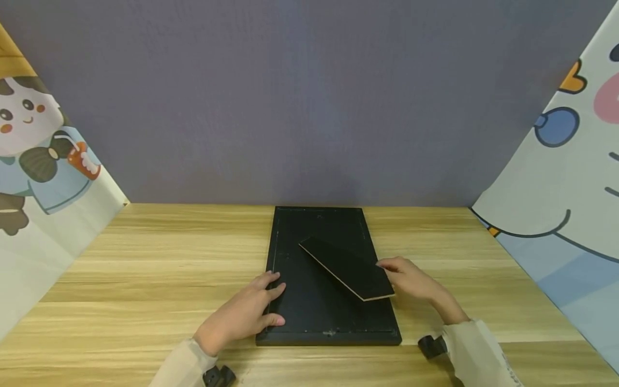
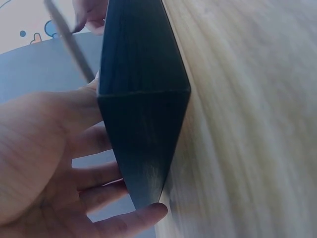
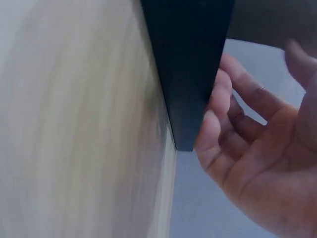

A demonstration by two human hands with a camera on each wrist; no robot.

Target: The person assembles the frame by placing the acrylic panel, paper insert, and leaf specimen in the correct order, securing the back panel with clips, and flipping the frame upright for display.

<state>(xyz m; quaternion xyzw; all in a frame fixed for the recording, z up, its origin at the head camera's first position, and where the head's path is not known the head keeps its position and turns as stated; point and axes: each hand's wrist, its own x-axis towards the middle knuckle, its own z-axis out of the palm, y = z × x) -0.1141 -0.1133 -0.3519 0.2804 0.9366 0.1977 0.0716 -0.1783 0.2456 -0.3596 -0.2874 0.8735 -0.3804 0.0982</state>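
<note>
A flat black rectangular slab [image 1: 309,312] lies lengthwise on the table. Over it slants a thin black panel [image 1: 345,266] with pale brown edges, turned diagonally. My right hand [image 1: 411,278] pinches this panel at its right side, near the slab's right edge. In the right wrist view, the panel [image 3: 272,20] passes above the fingers, and the fingertips sit close along the slab's side [image 3: 188,74]. My left hand [image 1: 244,312] rests on the slab's left edge with fingers spread. The left wrist view has those fingers [image 2: 99,176] extended beside the slab's thick side [image 2: 143,134].
A wood-grain table [image 1: 169,258] surrounds the slab. Behind it rises a grey wall panel [image 1: 309,107]. Cartoon-printed sheets stand at the left [image 1: 43,177] and right [image 1: 556,204]. Dark devices show at the left cuff [image 1: 218,376] and right cuff [image 1: 431,346].
</note>
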